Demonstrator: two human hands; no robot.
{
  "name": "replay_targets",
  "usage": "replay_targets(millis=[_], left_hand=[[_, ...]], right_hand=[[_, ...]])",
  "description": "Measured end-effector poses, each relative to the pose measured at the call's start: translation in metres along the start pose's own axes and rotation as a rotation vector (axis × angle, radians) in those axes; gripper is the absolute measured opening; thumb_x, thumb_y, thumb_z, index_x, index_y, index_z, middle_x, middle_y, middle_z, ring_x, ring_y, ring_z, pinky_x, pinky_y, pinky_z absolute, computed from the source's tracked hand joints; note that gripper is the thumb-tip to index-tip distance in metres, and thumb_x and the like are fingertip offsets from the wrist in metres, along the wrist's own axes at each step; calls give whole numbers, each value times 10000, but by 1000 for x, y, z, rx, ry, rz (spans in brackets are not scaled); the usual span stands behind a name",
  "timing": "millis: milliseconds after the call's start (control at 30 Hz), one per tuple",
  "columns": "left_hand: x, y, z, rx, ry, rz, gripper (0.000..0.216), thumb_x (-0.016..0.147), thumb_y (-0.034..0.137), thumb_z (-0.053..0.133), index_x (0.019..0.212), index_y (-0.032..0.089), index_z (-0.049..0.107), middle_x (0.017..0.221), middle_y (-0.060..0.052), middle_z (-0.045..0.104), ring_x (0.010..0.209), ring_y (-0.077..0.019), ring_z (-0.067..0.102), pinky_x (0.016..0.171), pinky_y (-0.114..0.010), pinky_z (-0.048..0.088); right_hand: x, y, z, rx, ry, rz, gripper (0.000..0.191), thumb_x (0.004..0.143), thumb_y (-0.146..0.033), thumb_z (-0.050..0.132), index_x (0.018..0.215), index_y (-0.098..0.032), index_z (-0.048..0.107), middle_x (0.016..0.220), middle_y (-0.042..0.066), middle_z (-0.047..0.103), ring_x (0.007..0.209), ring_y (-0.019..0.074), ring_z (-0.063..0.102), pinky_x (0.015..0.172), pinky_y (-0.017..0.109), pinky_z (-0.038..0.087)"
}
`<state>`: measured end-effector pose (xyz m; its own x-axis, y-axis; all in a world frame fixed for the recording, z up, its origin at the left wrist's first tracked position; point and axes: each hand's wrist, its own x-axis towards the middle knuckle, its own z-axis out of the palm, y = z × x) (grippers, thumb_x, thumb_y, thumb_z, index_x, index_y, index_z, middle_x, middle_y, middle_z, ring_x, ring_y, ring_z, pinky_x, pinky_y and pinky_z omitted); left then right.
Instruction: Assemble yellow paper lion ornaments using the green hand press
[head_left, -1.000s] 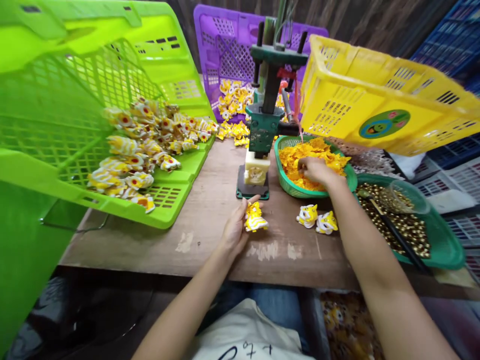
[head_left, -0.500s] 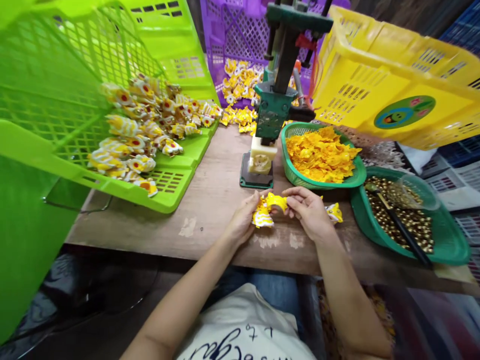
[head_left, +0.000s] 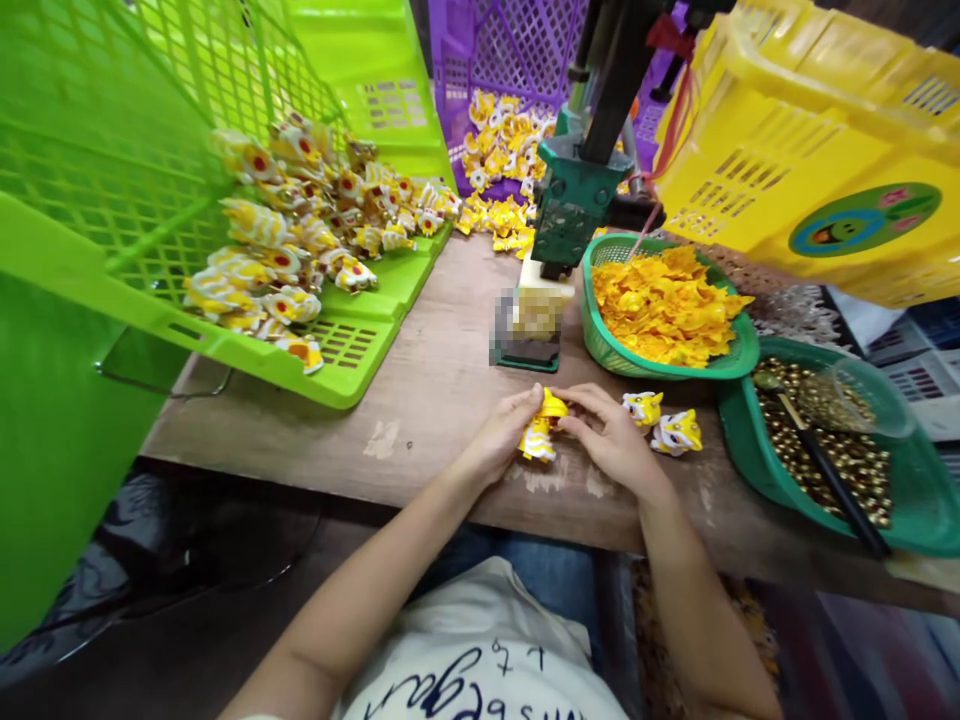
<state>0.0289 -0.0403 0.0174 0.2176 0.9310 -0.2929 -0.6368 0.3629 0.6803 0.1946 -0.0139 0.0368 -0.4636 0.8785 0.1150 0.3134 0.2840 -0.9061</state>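
My left hand (head_left: 504, 432) is closed round a yellow-and-white striped plastic toy part (head_left: 538, 442), low over the wooden table. A plain yellow plastic piece (head_left: 553, 404) sits against its upper side, with the fingertips of my right hand (head_left: 606, 432) pinching it. The two pieces touch; whether they are locked together I cannot tell. Just right of my right hand lie two yellow-and-white animal-head toy parts (head_left: 676, 432). Beyond my hands stands a green hand press (head_left: 574, 200) with a pale block beneath it, partly pixelated.
A tilted green crate (head_left: 352, 375) with many toy parts is at left. Behind the press, more parts spill from a purple crate (head_left: 510, 50). To the right are a green basket (head_left: 600, 335) of yellow pieces, a green basin (head_left: 911, 500) of gold beads, and a yellow crate (head_left: 750, 170).
My hands have come closer together, and the yellow piece has turned and now sits against the striped part. The view has shifted, showing both animal-head parts beside my right hand.
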Motion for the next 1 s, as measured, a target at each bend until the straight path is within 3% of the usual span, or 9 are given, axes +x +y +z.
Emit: replay_targets(millis=[233,433,633,833,1000], left_hand=[[-2,-6,-1,42,70,91,538,765,574,731,1117,167,720,1081,-85,734,957,-207,665,849,-281,485],[-5,-9,-4,-23,94,84,462,798,441,754,1204,226,705,1300,-75,654,1228,-247,575,1033,-323,426],[-5,-6,-7,91,112,164,564,737,395,813,1258,219,688,1149,-70,686,1088,-212,617,984,-310,450],[-4,-2,-3,185,185,298,556,662,300,870,1192,216,727,1234,-80,691,1142,-230,623,1027,-324,450],[-6,4,3,153,223,309,554,599,264,905,1127,191,757,1135,-91,738,1054,-240,674,984,-345,496]], right_hand=[[-2,1,15,75,121,-111,262,888,-215,627,1127,-282,713,1144,49,684,1094,193,629,969,355,522],[-5,13,24,123,170,-68,302,883,-271,655,1180,-292,708,1261,57,661,1195,200,612,1012,355,525],[-7,10,25,174,204,-81,322,875,-278,688,1196,-292,704,1249,62,662,1181,186,622,998,328,543],[-10,10,29,220,232,-23,361,845,-306,727,1203,-271,702,1248,77,657,1182,216,625,1046,380,527],[-14,12,28,231,304,-13,421,840,-324,735,1253,-270,676,1266,84,636,1164,232,634,1031,394,540]])
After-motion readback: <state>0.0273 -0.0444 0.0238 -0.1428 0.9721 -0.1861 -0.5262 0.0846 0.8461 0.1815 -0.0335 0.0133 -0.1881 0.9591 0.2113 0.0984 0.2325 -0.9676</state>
